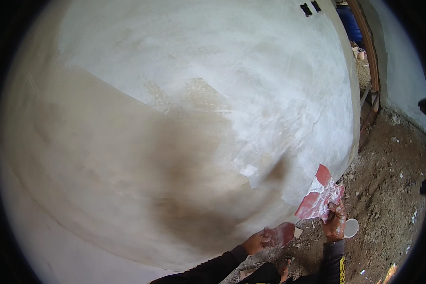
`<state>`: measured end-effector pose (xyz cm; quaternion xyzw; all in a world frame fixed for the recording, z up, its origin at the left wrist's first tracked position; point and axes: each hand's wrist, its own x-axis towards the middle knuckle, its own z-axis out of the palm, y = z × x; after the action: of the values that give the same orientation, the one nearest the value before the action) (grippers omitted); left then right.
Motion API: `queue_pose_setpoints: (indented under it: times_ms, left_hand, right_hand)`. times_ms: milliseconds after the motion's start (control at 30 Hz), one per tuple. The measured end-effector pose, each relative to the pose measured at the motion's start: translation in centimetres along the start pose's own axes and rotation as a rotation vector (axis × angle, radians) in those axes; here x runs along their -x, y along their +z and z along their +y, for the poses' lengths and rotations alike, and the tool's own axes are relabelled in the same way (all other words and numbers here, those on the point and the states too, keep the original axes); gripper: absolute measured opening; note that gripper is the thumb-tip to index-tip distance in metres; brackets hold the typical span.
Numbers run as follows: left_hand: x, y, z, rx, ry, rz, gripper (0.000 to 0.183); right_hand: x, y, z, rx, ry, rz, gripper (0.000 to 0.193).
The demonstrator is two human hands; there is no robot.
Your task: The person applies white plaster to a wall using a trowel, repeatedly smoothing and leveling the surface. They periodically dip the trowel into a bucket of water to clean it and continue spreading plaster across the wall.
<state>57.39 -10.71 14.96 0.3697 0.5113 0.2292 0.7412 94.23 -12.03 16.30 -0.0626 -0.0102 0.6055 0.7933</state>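
My right hand [335, 225], smeared with white, grips a flat red putty spreader [321, 176] that carries a thick coat of white putty [318, 188]. Lower and to the left, my left hand [253, 243] is closed around a second flat dark-red putty spreader [279, 235], held near the bottom of the wall. The wall [104, 151] fills most of the view. Wet-looking white putty [288, 99] covers its upper and right part, with streaky edges and patches of the beige surface showing through. The left and lower part is bare beige.
A small white bucket [351, 228] stands on the rough dirt ground [383, 189] beside my right hand. My foot [285, 270] shows below. A brown door frame [367, 42], a blue barrel [348, 22] and another wall [404, 61] are at the right. Two dark wall boxes [306, 10] sit high up.
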Motion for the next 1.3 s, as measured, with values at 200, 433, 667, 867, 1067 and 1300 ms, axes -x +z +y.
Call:
queue_pose_setpoints:
  times_ms: [200, 433, 667, 867, 1067, 1300]
  left_hand:
    - [9.2, 1.8, -5.4, -0.077, -0.001, 0.279, 0.039]
    - [12.5, 7.8, -8.4, -0.028, 0.061, 0.474, 0.031]
    - [10.8, 11.6, -11.2, 0.012, 0.119, 0.441, 0.033]
    - [10.5, 11.5, -14.0, 0.053, 0.185, 0.453, 0.03]
    - [9.7, 10.2, -13.4, -0.005, 0.222, 0.353, 0.028]
    - [11.9, 13.5, -12.8, 0.092, 0.332, 0.339, 0.03]
  right_hand:
    - [0.5, 1.1, -2.3, -0.077, 0.095, -0.122, 0.049]
    - [-0.3, -0.4, -2.3, 0.148, 0.201, 0.078, 0.038]
    - [0.7, 2.1, -3.1, 0.41, -0.002, -0.193, 0.03]
    - [1.3, 7.8, -6.4, 0.501, -0.231, -0.557, 0.024]
    - [0.9, 19.0, -10.8, 0.35, -0.095, -0.443, 0.016]
    - [2.9, 32.3, -21.6, 0.376, -0.084, -0.626, 0.013]
